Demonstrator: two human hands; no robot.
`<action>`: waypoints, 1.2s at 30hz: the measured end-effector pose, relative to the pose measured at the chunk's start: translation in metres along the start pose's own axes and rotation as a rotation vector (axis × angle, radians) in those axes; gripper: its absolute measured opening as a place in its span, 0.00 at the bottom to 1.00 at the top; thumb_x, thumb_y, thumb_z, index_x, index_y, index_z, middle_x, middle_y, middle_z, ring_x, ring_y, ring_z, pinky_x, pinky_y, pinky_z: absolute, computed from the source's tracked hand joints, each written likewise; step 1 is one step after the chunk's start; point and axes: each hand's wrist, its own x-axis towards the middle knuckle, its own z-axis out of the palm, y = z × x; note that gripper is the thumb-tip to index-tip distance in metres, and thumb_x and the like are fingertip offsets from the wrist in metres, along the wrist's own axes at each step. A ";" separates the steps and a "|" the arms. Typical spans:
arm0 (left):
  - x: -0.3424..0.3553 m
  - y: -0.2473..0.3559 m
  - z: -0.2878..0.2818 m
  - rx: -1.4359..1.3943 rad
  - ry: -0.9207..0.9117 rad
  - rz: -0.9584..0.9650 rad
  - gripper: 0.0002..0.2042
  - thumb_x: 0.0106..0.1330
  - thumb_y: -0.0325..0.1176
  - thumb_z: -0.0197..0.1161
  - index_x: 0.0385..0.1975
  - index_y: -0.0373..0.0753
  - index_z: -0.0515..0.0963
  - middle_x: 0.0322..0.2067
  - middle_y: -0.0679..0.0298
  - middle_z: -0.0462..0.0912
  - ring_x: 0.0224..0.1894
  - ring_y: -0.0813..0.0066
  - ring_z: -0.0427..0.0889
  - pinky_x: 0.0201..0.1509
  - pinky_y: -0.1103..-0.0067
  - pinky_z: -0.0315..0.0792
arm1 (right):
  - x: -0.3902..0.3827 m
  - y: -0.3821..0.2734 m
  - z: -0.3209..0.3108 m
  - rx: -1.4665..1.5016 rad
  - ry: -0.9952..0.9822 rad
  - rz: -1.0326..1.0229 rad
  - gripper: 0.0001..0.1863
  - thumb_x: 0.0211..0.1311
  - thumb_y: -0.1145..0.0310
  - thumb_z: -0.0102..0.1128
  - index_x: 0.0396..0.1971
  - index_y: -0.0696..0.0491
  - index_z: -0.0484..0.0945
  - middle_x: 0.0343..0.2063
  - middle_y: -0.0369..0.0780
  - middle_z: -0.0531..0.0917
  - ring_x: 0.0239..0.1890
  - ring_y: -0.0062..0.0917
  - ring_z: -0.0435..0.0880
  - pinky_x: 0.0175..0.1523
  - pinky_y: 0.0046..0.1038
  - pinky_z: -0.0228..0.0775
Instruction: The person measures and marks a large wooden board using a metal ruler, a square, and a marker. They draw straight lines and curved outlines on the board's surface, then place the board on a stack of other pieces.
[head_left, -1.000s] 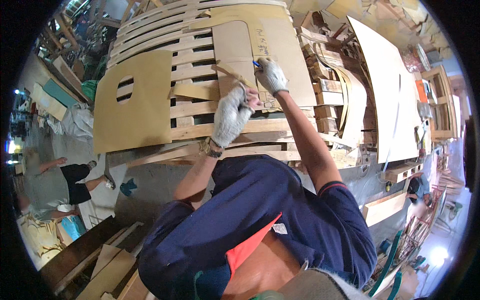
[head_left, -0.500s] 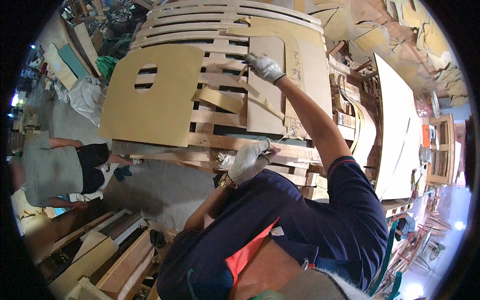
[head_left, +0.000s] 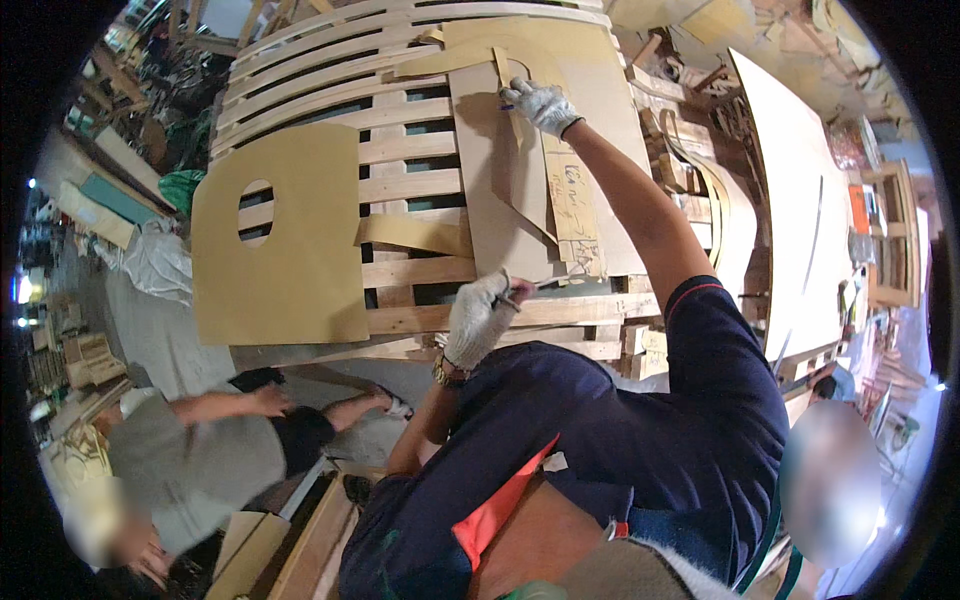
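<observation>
My right hand (head_left: 540, 105), in a white glove, pinches a small blue pen-like object (head_left: 506, 106) over a narrow cardboard strip (head_left: 525, 160) near the top of a beige board (head_left: 480, 230). Beside it lies a curved tan template (head_left: 577, 220) with handwriting. My left hand (head_left: 480, 320), gloved with bare pink fingertips, is closed on a thin tool (head_left: 548, 280), too small to identify, near the board's lower edge. To the left, a tan panel (head_left: 280, 290) with an oval cutout rests on wooden slats (head_left: 405, 147).
A tall pale sheet (head_left: 790, 220) stands at the right, beside stacked curved wooden pieces (head_left: 705, 190). A co-worker (head_left: 205, 450) is close by at lower left; another person (head_left: 835, 385) is at far right. Scrap boards (head_left: 105, 205) lie along the left.
My right hand has moved upward along the board, with the narrow strip now more upright beneath it. My left hand has dropped lower. The co-worker at left has shifted nearer and lower.
</observation>
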 end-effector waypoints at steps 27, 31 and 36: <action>0.122 -0.150 -0.032 0.523 0.519 0.344 0.19 0.76 0.47 0.56 0.43 0.33 0.78 0.30 0.49 0.84 0.29 0.52 0.81 0.33 0.62 0.73 | -0.388 -0.278 -0.103 0.333 0.273 1.068 0.20 0.52 0.71 0.65 0.47 0.51 0.75 0.37 0.48 0.80 0.42 0.47 0.83 0.43 0.44 0.76; 0.123 -0.150 -0.032 0.470 0.549 0.297 0.18 0.76 0.44 0.58 0.47 0.33 0.79 0.34 0.46 0.85 0.31 0.48 0.82 0.36 0.60 0.76 | -0.389 -0.280 -0.107 0.446 0.072 1.044 0.20 0.54 0.70 0.66 0.49 0.53 0.75 0.36 0.46 0.81 0.40 0.43 0.85 0.43 0.42 0.77; 0.117 -0.151 -0.033 0.503 0.587 0.355 0.16 0.76 0.41 0.57 0.51 0.32 0.78 0.40 0.44 0.85 0.40 0.49 0.85 0.43 0.63 0.77 | -0.360 -0.285 -0.089 0.646 0.016 0.843 0.18 0.54 0.67 0.65 0.46 0.52 0.76 0.35 0.45 0.81 0.40 0.45 0.84 0.42 0.43 0.77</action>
